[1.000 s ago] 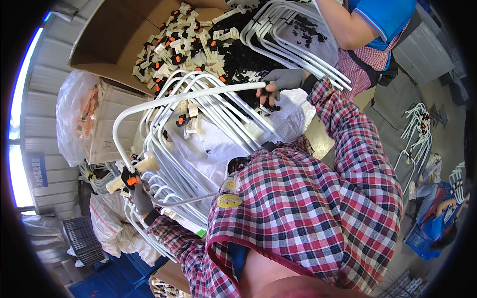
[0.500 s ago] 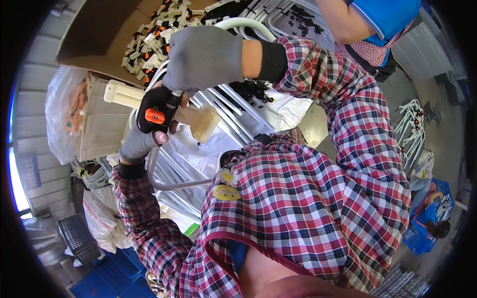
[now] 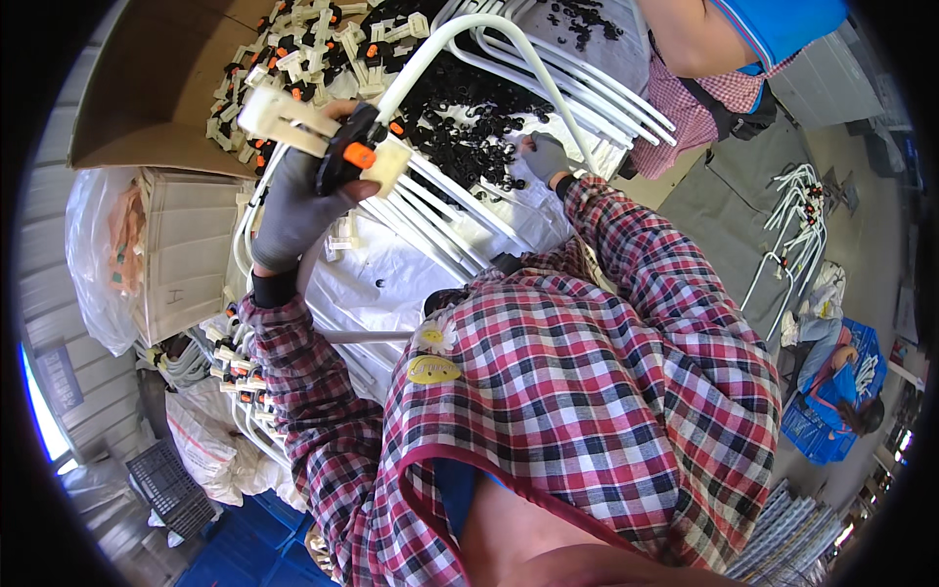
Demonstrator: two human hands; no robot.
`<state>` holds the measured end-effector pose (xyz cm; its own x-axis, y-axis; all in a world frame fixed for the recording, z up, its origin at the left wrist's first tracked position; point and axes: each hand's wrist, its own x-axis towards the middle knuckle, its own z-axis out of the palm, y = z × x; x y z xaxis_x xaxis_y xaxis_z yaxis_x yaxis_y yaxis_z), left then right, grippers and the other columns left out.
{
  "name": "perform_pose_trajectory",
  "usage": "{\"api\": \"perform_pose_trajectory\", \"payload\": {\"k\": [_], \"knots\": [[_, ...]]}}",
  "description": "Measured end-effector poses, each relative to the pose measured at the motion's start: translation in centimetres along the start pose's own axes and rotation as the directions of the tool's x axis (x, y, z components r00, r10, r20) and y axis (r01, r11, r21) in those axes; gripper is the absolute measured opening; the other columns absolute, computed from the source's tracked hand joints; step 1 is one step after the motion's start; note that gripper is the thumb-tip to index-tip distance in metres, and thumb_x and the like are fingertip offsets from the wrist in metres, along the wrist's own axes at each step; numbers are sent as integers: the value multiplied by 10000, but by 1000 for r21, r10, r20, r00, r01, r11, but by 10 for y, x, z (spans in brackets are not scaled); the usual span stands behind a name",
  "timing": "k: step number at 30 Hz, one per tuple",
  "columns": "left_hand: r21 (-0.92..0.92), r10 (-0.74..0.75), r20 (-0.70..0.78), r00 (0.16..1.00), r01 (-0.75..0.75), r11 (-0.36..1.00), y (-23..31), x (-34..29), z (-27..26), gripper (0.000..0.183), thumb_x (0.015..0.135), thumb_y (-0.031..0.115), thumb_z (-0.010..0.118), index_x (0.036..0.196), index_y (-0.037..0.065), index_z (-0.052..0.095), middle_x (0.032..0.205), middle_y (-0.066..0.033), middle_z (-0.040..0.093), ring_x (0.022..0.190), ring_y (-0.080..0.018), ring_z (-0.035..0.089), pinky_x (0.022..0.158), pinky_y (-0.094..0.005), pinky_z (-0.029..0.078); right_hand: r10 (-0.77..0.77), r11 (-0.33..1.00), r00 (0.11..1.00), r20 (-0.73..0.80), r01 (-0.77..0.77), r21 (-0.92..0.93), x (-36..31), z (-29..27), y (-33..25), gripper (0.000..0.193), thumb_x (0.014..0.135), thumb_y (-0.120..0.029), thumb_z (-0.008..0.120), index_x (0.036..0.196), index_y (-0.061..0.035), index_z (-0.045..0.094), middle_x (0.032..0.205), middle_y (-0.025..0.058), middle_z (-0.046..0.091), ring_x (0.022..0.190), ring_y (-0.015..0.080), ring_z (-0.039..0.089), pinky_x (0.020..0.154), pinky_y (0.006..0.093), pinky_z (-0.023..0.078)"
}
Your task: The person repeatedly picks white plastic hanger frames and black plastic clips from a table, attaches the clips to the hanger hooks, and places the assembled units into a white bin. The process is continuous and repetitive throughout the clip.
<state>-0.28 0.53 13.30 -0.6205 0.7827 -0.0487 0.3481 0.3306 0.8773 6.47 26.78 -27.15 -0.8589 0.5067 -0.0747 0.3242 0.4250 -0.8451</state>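
My left hand (image 3: 296,210), in a grey glove with bare fingertips, is closed round a black plastic clamp (image 3: 342,161) with an orange button. A cream, pronged plastic piece (image 3: 286,121) sticks out of the clamp on the left, and a cream block shows on its right. From the clamp rises a white bent tube (image 3: 479,22), which arches over and comes down beside my right forearm. My right hand (image 3: 546,157), gloved too, is low over a white sheet by small black clips (image 3: 479,147). Its fingers look curled; what they hold is hidden.
Beyond my hands lie a pile of cream-and-black clamps (image 3: 323,49) by a cardboard box (image 3: 147,98), and stacked white tubes (image 3: 577,93). A co-worker's arm (image 3: 690,34) is at the far right. A cream crate (image 3: 191,259) stands left, tube bundles (image 3: 807,220) on the floor at right.
My right hand has left the clamp and moved right and down to the small black clips. The left hand still holds the clamp, and the bent tube now shows in full arch.
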Motion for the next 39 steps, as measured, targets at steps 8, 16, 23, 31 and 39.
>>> {"api": "perform_pose_trajectory", "payload": {"k": [8,16,23,31,39], "knots": [[-344,-200,-112,973,151,927,-18,-9,-17,996,662,354,862,1472,-3,406,1305,-109,601,1220,-188,541,1029,-295,410,-247,966,969,-2,246,-77,8,35,-3,111,786,-98,670,890,-91,633,871,150,625,820,364,625,717,447,498],[-285,-223,-138,965,177,942,-26,-27,-34,947,706,519,807,1423,7,461,1278,-101,594,1188,-193,540,1043,-321,394,-181,955,983,-35,184,231,-2,8,-71,127,917,-98,642,1000,-42,564,882,104,628,717,223,667,586,342,531],[-413,-285,-98,954,221,883,-23,-29,-32,964,698,466,782,1471,27,407,1379,-122,539,1297,-236,482,1123,-340,342,-787,484,615,-52,667,566,-5,-75,-278,269,855,-23,670,1125,-21,663,947,67,622,828,150,650,741,279,523],[-406,-297,-160,941,211,889,-30,-37,-29,961,752,489,753,1504,40,357,1426,-115,498,1278,-222,505,1088,-354,406,-988,136,136,-78,991,2,18,-91,-340,275,809,-258,741,1051,-126,735,957,44,669,928,263,644,808,389,507],[-429,-303,-165,939,208,879,-26,-42,-23,1001,725,556,774,1503,70,373,1389,-75,510,1233,-198,511,1051,-343,430,-921,263,352,-164,877,402,10,-83,-334,269,795,-117,735,1062,-90,717,982,86,697,915,258,661,835,361,520]]}}
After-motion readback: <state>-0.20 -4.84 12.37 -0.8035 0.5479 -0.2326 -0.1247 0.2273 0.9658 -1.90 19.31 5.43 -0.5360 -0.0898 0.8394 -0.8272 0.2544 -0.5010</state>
